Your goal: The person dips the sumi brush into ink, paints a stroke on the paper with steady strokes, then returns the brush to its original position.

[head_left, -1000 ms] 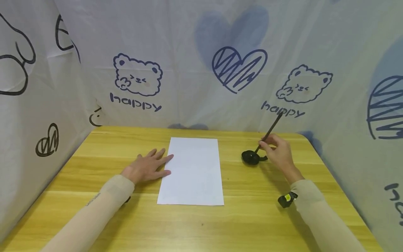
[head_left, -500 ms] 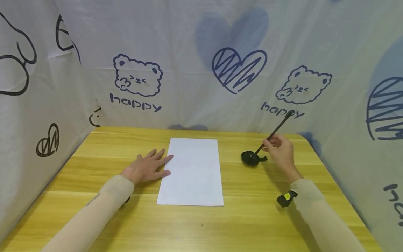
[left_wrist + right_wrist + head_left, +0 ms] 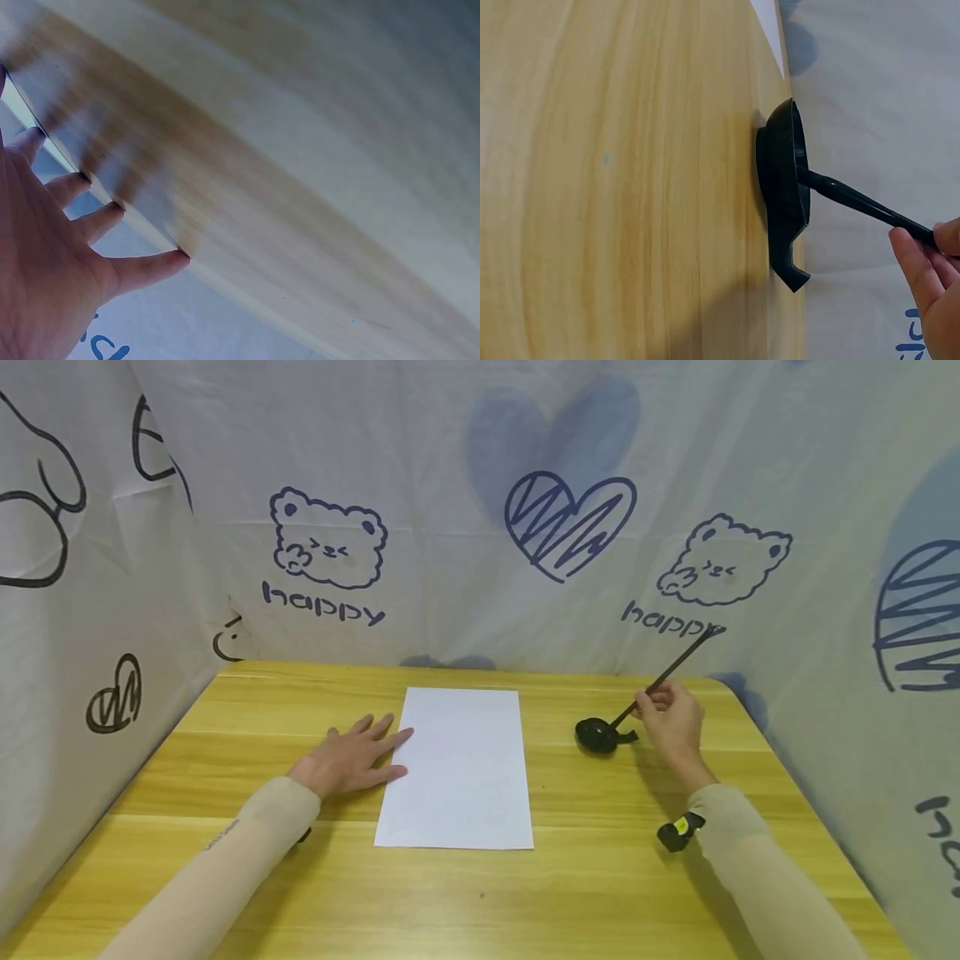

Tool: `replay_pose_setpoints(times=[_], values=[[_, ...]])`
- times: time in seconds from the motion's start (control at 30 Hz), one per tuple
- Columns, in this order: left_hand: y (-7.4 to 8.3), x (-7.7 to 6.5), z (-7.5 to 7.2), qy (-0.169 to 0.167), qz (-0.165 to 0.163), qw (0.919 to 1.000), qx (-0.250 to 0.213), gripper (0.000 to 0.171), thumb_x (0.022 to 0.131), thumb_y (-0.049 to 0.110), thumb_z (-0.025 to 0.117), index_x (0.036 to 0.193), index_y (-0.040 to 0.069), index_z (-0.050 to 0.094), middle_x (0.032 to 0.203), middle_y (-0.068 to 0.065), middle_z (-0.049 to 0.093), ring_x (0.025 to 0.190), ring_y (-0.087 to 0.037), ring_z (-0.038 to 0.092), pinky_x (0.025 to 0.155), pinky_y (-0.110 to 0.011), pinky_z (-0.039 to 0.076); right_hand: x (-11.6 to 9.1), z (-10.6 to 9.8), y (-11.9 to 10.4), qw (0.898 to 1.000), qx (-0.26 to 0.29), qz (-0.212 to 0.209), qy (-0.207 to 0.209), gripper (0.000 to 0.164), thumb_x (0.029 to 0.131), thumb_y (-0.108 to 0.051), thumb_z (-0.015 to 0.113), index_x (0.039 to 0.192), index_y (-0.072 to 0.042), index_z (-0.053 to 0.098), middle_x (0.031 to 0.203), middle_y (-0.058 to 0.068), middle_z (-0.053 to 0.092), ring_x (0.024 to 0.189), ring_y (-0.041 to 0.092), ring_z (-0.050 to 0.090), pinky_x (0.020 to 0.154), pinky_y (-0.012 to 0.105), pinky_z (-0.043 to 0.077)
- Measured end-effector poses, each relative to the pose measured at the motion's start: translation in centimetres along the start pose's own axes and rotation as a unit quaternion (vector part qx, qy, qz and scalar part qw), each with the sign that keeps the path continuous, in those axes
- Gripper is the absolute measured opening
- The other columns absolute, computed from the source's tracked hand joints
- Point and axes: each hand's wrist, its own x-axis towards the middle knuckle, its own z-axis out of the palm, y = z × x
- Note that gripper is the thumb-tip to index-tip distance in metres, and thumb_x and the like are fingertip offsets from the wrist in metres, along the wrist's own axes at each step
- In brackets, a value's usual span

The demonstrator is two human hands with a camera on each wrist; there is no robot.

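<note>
My left hand (image 3: 348, 758) lies with fingers spread, its index finger and thumb tips pressing on the left edge of a white sheet of paper (image 3: 461, 768). In the left wrist view the left hand (image 3: 45, 247) has its fingertips down on the surface. My right hand (image 3: 675, 722) pinches a slender dark brush (image 3: 681, 658) by its handle, which leans up to the right. The lower end of the brush (image 3: 855, 201) goes into a small black dish (image 3: 596, 737) with a short curved handle; its tip is hidden inside. The dish (image 3: 778, 169) rests on the table.
The wooden table (image 3: 480, 910) has a light yellow grain. White cloth (image 3: 450, 468) with printed hearts and bears hangs behind it and at both sides. A small black camera (image 3: 681, 832) is strapped at the right wrist.
The brush's upper end has swung to the right, so the handle leans lower. My right hand has shifted slightly right with it. Left hand, paper and dish stay put.
</note>
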Motion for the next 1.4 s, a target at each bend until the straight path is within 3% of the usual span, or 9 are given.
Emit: replay_pose_setpoints(times=[0.47,0.8,1.03,1.4], values=[[0.2,0.0,-0.2,-0.004,0.000,1.0000,0.003,0.075,0.102,0.068,0.040,0.165,0.028,0.028,0.170,-0.018,0.026,0.154,-0.051,0.029,0.106,-0.085,0.029,0.0,0.2,-0.4,1.000,-0.001,-0.017,0.002,0.018,0.096,-0.001,0.066,0.107,0.012,0.063,0.100,0.032,0.072,0.069,-0.008,0.062,0.063,0.008,0.055],[0.2,0.2,-0.2,-0.005,0.000,1.0000,0.008,0.075,0.102,0.069,0.039,0.165,0.028,0.027,0.171,-0.018,0.026,0.154,-0.050,0.029,0.107,-0.085,0.030,0.3,0.3,-1.1,0.998,0.059,0.022,-0.018,0.022,0.097,-0.002,0.066,0.112,0.012,0.060,0.098,0.028,0.070,0.069,-0.001,0.069,0.067,0.019,0.062],[0.0,0.3,0.0,-0.006,-0.001,0.9999,0.013,0.076,0.102,0.070,0.038,0.165,0.029,0.026,0.171,-0.017,0.025,0.154,-0.049,0.029,0.107,-0.084,0.030,0.3,0.2,-0.4,0.999,0.023,0.045,-0.018,0.028,0.098,-0.009,0.067,0.114,0.012,0.059,0.102,0.031,0.070,0.063,-0.007,0.065,0.066,0.019,0.061],[0.2,0.1,-0.1,-0.002,-0.003,0.9998,0.021,0.075,0.103,0.069,0.039,0.165,0.029,0.028,0.171,-0.017,0.026,0.154,-0.049,0.030,0.105,-0.085,0.032,0.7,0.3,0.4,0.999,-0.001,0.037,0.005,0.021,0.096,-0.006,0.067,0.104,0.011,0.058,0.096,0.032,0.070,0.054,-0.013,0.059,0.057,0.011,0.056]])
